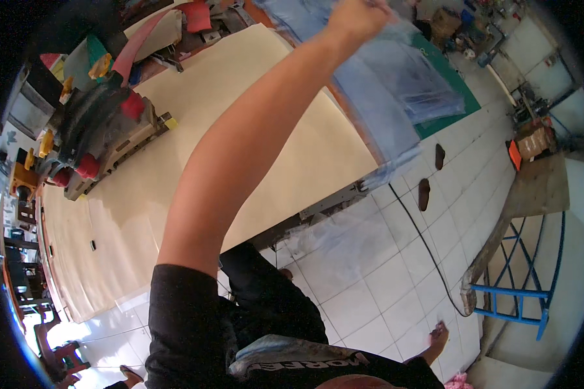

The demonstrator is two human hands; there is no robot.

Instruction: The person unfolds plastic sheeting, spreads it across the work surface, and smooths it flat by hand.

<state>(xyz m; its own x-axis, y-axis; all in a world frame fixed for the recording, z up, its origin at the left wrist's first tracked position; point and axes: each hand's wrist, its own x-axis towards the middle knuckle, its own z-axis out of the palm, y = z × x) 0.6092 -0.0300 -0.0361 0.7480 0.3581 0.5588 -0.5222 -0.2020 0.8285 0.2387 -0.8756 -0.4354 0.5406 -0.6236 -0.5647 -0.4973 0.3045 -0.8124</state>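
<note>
Overhead, right hand (357, 16) grips thin, crinkled clear plastic sheet (396, 91).

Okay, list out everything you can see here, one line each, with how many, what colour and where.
Large flat tan board: one, pale tan, covering the workbench at centre left.
Clear bluish plastic sheet: one, see-through blue, hanging from the raised hand at upper right.
Green cutting mat: one, dark green, under the sheet at the bench's far end.
Power saw with red and yellow knobs: one, grey-black, on the board at left.
Pair of dark sandals: two, brown, on the white floor tiles.
Black cable: one, across the tiles.
Blue metal frame: one, at right.
Right hand: raised, gripping the sheet's top edge.
Bare foot: one, at bottom right.
Left hand: not in view.
</note>
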